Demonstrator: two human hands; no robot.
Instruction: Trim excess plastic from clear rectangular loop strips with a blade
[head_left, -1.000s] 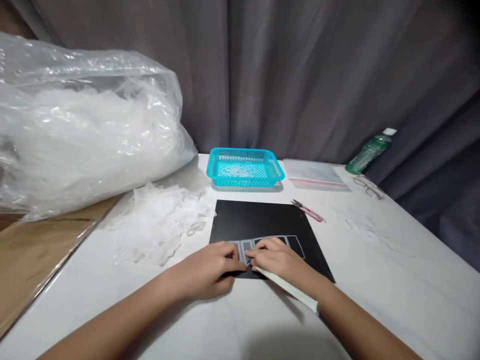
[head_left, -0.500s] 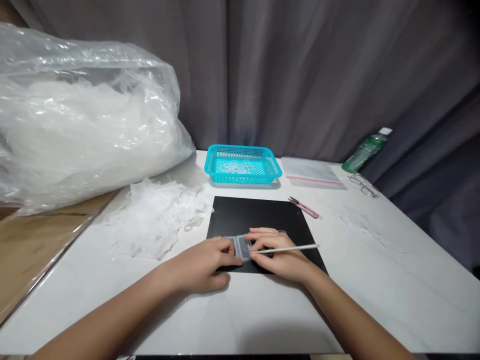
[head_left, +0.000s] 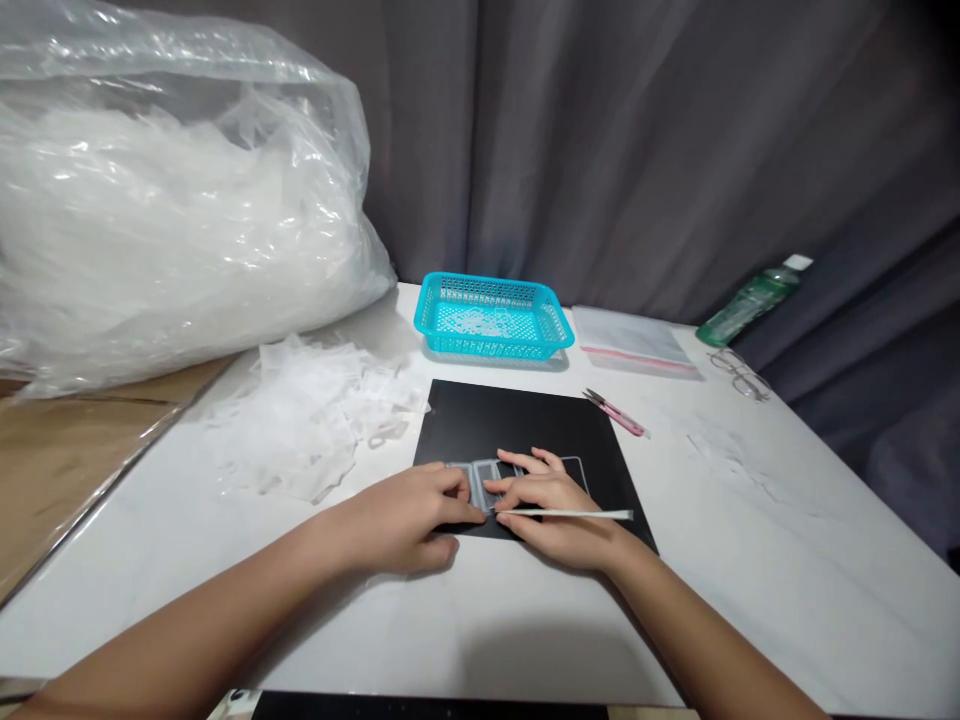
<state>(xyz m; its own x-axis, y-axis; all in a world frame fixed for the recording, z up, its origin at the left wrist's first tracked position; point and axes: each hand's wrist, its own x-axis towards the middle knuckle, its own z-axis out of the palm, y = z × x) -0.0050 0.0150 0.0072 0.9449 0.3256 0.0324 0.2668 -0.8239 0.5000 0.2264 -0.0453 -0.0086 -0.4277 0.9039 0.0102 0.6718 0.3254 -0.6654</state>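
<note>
On the white table [head_left: 750,560], before grey curtains [head_left: 637,150], both hands press a clear strip [head_left: 484,478] onto the black mat [head_left: 525,430]. The left hand [head_left: 409,520] curls on it; the right hand [head_left: 555,505] apparently pinches a thin stick [head_left: 577,514]. The teal basket [head_left: 491,315] sits behind the mat.

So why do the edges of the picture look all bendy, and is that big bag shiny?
Head view: the wide lens curves things near the borders, so the table edges and the curtain bow. Light glints in white patches on the big plastic bag. The hands throw a soft shadow on the table nearest the camera. The middle looks sharp.
</note>
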